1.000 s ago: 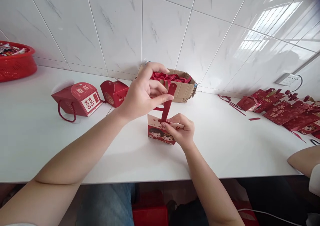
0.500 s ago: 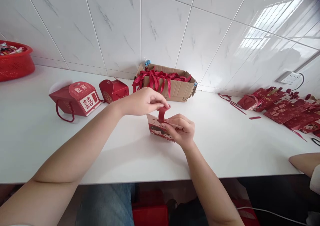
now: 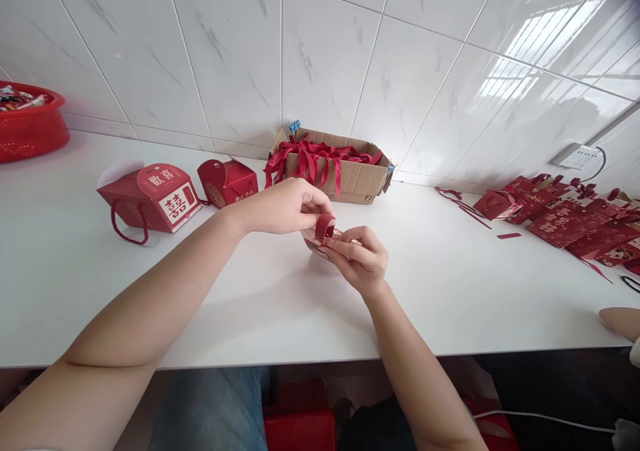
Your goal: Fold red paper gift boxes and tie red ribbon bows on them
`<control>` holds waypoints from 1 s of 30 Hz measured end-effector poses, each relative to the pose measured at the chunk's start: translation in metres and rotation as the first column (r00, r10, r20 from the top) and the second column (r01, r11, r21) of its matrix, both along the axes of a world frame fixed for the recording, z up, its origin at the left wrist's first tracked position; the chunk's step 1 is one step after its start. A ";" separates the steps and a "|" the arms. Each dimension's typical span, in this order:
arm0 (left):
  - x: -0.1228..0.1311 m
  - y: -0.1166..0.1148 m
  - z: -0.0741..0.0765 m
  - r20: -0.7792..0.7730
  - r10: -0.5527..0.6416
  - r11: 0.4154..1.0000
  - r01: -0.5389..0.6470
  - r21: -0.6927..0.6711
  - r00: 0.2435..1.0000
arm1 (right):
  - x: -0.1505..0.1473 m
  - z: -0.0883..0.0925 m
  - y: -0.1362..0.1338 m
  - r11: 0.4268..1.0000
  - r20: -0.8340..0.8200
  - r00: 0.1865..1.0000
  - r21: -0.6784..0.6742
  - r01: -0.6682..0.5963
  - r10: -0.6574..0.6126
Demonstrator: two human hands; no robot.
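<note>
My left hand (image 3: 293, 206) is closed, pinching a short red strap (image 3: 323, 228) bent into a loop. My right hand (image 3: 364, 258) is closed at the foot of that strap, its thumb and fingertips gripping the top edge of a small printed gift bag (image 3: 313, 242). Both hands hide most of the bag, which is tilted so that little of its printed front shows. Just behind them, red ribbons (image 3: 313, 161) heap over the rim of a cardboard box (image 3: 356, 183).
Two red gift boxes (image 3: 150, 194) with rope handles stand left, beyond them a red basket (image 3: 35, 128) of wrapped pieces. Red gift bags (image 3: 565, 223) and ribbon scraps (image 3: 465, 208) lie right, near a wall socket (image 3: 577, 156). Another person's arm (image 3: 620, 321) rests at the right edge.
The bag has tipped, so its printed front shows much less. My left hand has come slightly down with the strap, now a tighter loop. The other person's arm has drawn back right.
</note>
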State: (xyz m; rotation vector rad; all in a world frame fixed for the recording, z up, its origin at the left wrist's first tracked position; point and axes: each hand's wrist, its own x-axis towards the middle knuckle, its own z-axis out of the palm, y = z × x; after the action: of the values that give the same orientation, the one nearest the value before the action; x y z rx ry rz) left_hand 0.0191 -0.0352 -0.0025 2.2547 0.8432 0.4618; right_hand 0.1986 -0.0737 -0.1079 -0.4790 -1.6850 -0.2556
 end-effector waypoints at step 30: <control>-0.002 -0.008 0.009 -0.093 -0.099 0.987 0.110 0.116 0.991 | -0.004 -0.008 0.001 0.975 -0.126 0.986 -0.204 0.084 -0.111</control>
State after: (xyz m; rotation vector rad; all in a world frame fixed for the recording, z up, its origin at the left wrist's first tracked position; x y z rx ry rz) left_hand 0.0174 -0.0431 0.0062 2.4327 0.7532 0.3771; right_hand 0.1945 -0.0729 -0.1156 -0.7137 -1.5614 -0.1234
